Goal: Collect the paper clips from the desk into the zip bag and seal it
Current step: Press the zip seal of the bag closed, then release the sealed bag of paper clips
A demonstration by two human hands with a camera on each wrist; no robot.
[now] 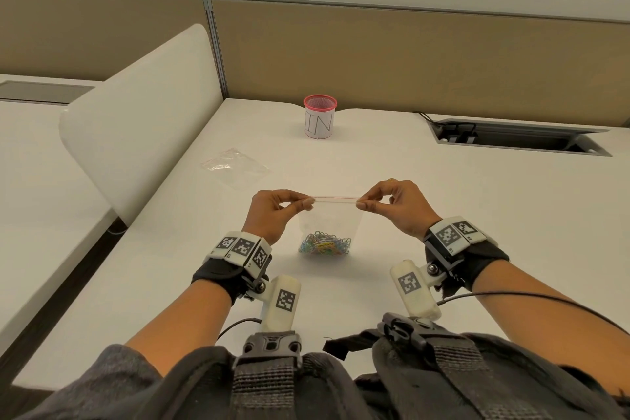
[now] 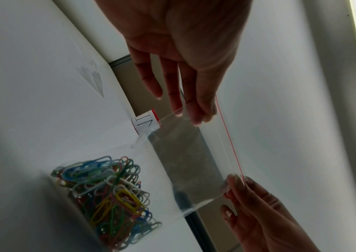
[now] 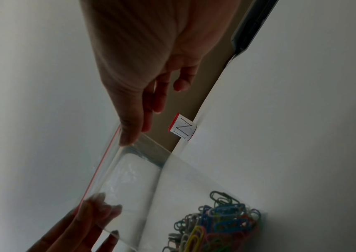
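We pinch the zip bag top with left hand and right hand; paper clips are inside, sealing appears to remain.

Black wrist wraps topped with white blocks bearing square black-and-white markers. White camera pods, thin black cables. Grey sleeves, black strapped harness.

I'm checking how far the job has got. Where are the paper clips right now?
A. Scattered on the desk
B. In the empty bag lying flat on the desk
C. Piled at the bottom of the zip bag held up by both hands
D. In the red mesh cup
C: the clips sit heaped in the bottom of the bag, whose top corners the left hand and right hand pinch.
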